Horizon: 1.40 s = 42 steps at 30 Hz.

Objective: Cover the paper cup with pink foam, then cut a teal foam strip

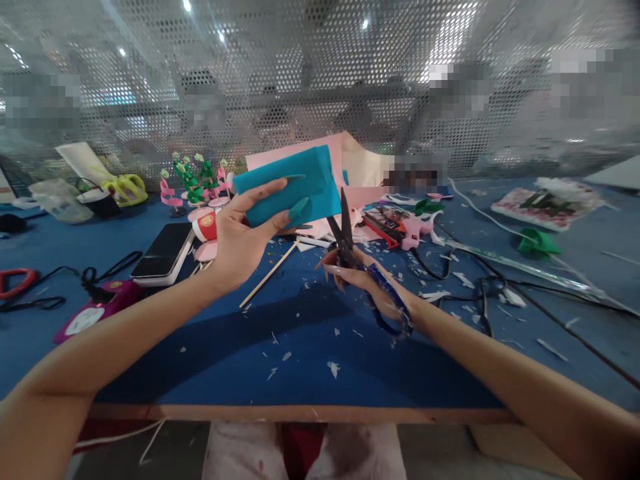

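Note:
My left hand (243,233) pinches a folded piece of blue paper (313,180) and holds it up above the table, thumb on the near face. In my right hand (357,270) is a pair of scissors (344,233) with dark blades and a blue handle. The blades point upward and stand apart, close to the lower right corner of the blue paper. Whether they touch the paper, I cannot tell. Behind the blue paper, large pink sheets (345,150) stick up.
A phone-like device (163,253), a purple box with a cord (103,307) and pink-green craft flowers (195,177) are on the left. A wooden stick (267,275) and paper scraps lie mid-table. To the right are a pink glue gun (416,230), black cables and a green roll (537,243).

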### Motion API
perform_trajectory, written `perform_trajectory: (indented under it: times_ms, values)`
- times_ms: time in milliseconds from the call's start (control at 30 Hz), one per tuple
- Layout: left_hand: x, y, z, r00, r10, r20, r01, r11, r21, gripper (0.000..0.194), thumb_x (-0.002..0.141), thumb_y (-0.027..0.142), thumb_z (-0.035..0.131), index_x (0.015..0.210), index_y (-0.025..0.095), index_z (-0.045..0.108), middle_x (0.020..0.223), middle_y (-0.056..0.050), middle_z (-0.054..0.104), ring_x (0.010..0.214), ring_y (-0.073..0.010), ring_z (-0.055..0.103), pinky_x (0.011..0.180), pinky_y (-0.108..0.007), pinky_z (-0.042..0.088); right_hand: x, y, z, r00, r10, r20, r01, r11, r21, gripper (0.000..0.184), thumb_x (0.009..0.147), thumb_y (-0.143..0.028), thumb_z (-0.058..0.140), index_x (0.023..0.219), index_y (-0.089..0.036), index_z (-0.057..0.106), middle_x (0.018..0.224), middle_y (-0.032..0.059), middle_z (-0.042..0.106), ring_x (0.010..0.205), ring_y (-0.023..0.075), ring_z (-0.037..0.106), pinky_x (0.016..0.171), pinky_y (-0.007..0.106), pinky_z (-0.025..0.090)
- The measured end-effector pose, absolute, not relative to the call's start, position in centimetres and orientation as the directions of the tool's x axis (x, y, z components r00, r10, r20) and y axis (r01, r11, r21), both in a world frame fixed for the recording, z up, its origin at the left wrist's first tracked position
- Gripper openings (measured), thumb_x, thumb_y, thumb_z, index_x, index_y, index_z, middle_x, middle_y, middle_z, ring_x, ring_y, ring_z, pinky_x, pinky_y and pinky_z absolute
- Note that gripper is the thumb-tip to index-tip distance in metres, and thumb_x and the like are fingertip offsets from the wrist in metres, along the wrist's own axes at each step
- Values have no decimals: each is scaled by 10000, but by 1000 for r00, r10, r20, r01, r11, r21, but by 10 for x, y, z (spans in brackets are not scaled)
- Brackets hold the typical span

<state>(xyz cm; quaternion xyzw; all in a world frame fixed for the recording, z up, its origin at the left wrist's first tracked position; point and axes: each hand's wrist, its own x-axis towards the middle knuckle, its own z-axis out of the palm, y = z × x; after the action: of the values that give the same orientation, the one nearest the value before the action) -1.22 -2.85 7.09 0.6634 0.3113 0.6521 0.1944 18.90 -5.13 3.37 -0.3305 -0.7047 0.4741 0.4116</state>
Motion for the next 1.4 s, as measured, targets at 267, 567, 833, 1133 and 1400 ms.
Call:
perform_trajectory:
  times_ms: [267, 567, 833, 1133, 1400]
  values:
    - [-4, -39, 66, -15, 636, 772, 273, -740, 615, 362, 693, 308, 701, 1037, 209, 642, 1095, -47, 660, 1076, -235, 579, 924, -404, 509, 183, -59, 35, -432, 859, 274, 157, 371, -915, 197, 803, -387, 541, 824, -192, 534, 716, 0, 499, 633, 117, 448, 583, 271, 362]
    - [-1, -45, 65, -30, 654, 756, 214, -735, 644, 388, 721, 327, 672, 1095, 242, 615, 1131, -27, 638, 1035, -244, 606, 824, -392, 576, 181, -60, 23, -399, 865, 304, 164, 393, -905, 207, 802, -414, 553, 854, -216, 524, 740, -9, 477, 671, 119, 451, 610, 257, 365]
    - [0, -48, 63, -39, 623, 782, 269, -747, 608, 360, 687, 256, 707, 1041, 222, 650, 1101, -39, 654, 1059, -246, 593, 896, -409, 538, 180, -59, 24, -360, 874, 326, 131, 394, -910, 216, 816, -417, 537, 817, -203, 509, 663, -31, 413, 580, 98, 379, 543, 252, 320]
    - [-1, -49, 59, -12, 653, 757, 205, -739, 641, 397, 702, 285, 692, 1091, 247, 624, 1141, -22, 631, 1034, -256, 606, 811, -404, 587, 182, -60, 22, -347, 881, 322, 165, 395, -904, 261, 814, -452, 524, 768, -201, 472, 655, -28, 425, 548, 92, 368, 510, 244, 315]
    - [-2, -48, 58, 17, 645, 764, 219, -748, 627, 421, 711, 277, 684, 1124, 274, 601, 1165, -10, 620, 1082, -262, 578, 844, -422, 572, 183, -61, 21, -321, 883, 341, 211, 418, -884, 285, 816, -457, 517, 719, -199, 444, 606, -38, 409, 525, 86, 367, 498, 239, 308]
